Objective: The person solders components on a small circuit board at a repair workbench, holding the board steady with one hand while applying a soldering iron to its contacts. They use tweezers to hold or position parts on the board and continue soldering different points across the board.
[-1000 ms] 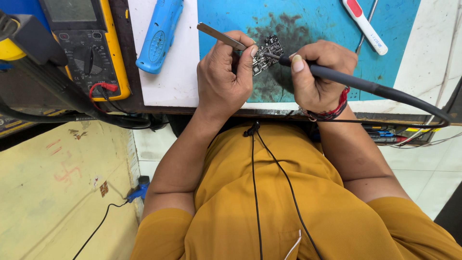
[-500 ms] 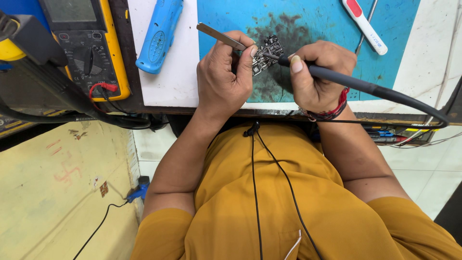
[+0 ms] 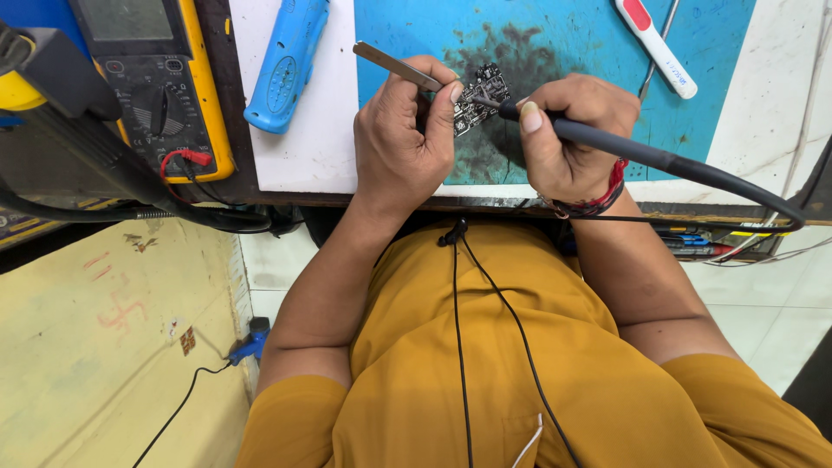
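A small black circuit board (image 3: 482, 94) lies on a stained blue mat (image 3: 563, 43) at the table's near edge. My left hand (image 3: 403, 139) grips metal tweezers (image 3: 390, 63) whose tips reach down to the board's left side. My right hand (image 3: 568, 134) holds a black soldering iron (image 3: 659, 160) like a pen, its tip touching the board from the right. The iron's cable runs off to the right.
A yellow multimeter (image 3: 156, 87) with red and black leads sits at the left. A blue handheld tool (image 3: 288, 65) lies on the white surface. A white and red tool (image 3: 656, 45) rests at the top right. A thin black wire hangs down my orange shirt.
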Demonstrator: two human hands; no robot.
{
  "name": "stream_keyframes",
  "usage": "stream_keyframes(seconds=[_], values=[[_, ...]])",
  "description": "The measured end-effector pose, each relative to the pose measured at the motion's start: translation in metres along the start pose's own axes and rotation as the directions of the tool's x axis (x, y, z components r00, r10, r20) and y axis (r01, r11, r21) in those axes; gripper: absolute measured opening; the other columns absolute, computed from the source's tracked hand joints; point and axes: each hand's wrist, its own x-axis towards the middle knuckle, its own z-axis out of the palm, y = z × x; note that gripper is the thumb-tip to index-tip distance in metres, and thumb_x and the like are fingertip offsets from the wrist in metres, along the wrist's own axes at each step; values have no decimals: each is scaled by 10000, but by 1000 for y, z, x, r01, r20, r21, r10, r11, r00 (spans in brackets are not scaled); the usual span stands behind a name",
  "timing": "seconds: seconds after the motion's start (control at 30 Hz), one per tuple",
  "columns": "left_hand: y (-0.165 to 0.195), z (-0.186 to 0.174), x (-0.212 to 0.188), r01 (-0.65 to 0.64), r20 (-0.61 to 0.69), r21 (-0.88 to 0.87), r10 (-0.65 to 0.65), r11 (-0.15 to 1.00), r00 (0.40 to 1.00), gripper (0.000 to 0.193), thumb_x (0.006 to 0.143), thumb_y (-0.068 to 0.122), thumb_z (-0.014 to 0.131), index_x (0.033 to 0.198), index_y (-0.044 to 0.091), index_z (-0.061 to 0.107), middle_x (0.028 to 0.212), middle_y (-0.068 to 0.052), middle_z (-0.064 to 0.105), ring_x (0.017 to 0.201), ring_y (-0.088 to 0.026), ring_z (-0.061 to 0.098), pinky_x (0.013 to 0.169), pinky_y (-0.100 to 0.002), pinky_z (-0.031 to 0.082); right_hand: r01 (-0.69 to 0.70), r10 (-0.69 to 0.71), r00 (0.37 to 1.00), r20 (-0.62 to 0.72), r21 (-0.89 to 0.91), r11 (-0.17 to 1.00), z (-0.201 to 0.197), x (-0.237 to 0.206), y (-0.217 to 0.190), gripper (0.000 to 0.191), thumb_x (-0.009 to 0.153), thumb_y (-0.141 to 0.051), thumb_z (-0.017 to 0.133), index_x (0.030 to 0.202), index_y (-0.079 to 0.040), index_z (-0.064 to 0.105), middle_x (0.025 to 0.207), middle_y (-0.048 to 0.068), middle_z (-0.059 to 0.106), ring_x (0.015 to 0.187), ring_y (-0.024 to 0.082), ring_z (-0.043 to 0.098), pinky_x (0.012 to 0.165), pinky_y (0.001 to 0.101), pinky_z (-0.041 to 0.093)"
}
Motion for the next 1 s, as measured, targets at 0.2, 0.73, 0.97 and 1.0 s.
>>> stream_keyframes(seconds=[0.2,0.73,0.97,1.0], values=[[0,0,0,-13,-3,-2,13,1000,1000,83,1060,47,680,1099,66,610,858,2,667,658,-61,611,590,-235,488,-22,22,1000,-5,-11,1000,0,0,-1,132,1082,-60,664,968,-17,613,896,111,695,684,231,671,632,311,506],[-1,0,0,-19,-6,-1,19,1000,1000,78,1059,44,680,1089,70,613,864,0,672,650,-62,601,584,-233,479,-30,30,999,-17,6,1000,0,0,0,142,1075,-61,668,952,-9,617,882,107,697,652,212,646,606,300,485],[-1,0,0,-22,-7,9,22,1000,1000,83,1056,47,685,1087,68,611,874,2,676,660,-59,615,593,-234,490,-12,12,1000,-9,14,1000,1,0,1,142,1078,-66,669,956,-14,616,880,106,695,660,215,654,607,301,486],[-1,0,0,-19,-8,11,20,1000,1000,84,1055,47,686,1085,67,610,873,1,675,658,-60,614,591,-235,488,-8,8,1000,-10,14,1000,1,0,1,143,1077,-66,670,957,-13,614,879,106,694,658,215,652,606,302,485]])
